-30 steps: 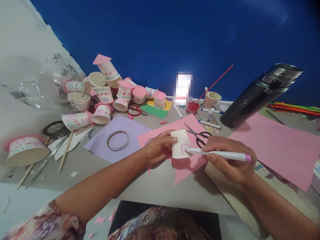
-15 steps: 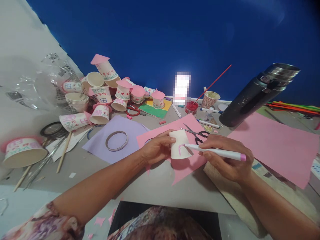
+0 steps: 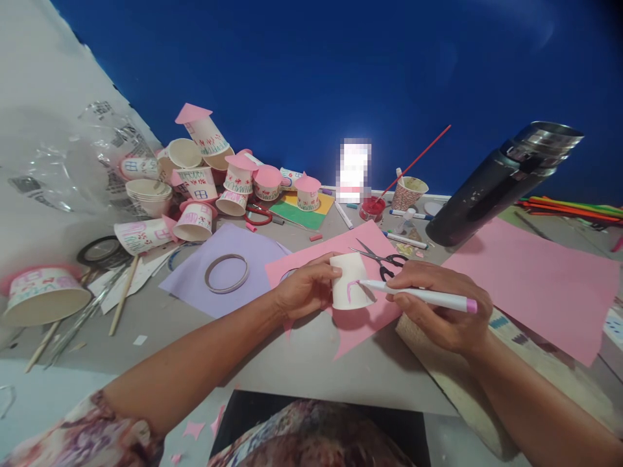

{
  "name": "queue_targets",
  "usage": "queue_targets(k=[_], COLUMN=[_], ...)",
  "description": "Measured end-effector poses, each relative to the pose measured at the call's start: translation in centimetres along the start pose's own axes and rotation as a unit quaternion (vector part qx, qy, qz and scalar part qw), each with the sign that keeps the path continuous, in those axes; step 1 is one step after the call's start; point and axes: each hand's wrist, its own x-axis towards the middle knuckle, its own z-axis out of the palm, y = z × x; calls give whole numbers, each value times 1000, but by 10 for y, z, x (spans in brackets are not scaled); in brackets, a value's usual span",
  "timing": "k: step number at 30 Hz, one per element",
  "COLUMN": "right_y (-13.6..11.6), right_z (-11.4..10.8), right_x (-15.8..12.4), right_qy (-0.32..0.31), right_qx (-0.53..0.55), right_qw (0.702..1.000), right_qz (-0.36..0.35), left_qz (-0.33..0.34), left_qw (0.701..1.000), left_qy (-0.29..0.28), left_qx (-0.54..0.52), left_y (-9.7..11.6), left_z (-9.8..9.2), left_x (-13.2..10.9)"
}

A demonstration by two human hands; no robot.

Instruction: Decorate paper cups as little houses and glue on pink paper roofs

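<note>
Far left on the tabletop [image 3: 311, 370] sits a heap of decorated cups [image 3: 204, 185], some capped with pink paper roofs, and a tape ring [image 3: 226, 273] lies on a lilac sheet [image 3: 195, 279].

The left hand [image 3: 306, 287] is curled around the side of a small white paper cup [image 3: 348, 280], which stands upside down on a pink sheet [image 3: 363, 318] near the middle of the tabletop. Fingers and thumb are pressed to the cup wall, and that grip should stay firm but light, since a thin cup would likely dent under a hard squeeze.

The right hand [image 3: 440, 310] pinches a pink marker [image 3: 418, 296] between thumb and fingers, the tip touching the cup beside a pink arch-shaped line; whether the tip is pressing or only resting is hard to tell. Steady work here probably means resting the heel of that hand low and turning the cup rather than stretching the pen around it.

Black-handled scissors [image 3: 384, 261] lie just behind the cup, and a dark flask [image 3: 501, 181] stands farther right.
</note>
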Motion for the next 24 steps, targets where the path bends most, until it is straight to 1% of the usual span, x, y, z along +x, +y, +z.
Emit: queue_targets(k=[4,11,18,21,24], right_y=[-1,-1,0,0,-1], right_z=[-1,0,-2,-2,-2], right_x=[1,0,0,1,2], right_qy=[3,-3,2,1,-2], right_qx=[-3,8,-9,-12,-15], right_qw=[1000,1000,1000,1000,1000], right_qz=[9,3,3,-5,-12], left_qz=[6,2,12,13,9], left_qw=[1000,1000,1000,999,999], left_qy=[-5,-9,-17,-27,-24], left_qx=[-10,-6,-14,-22,-23], left_y=[0,-1,0,1,1], left_z=[0,0,2,3,3], left_x=[0,0,1,1,2])
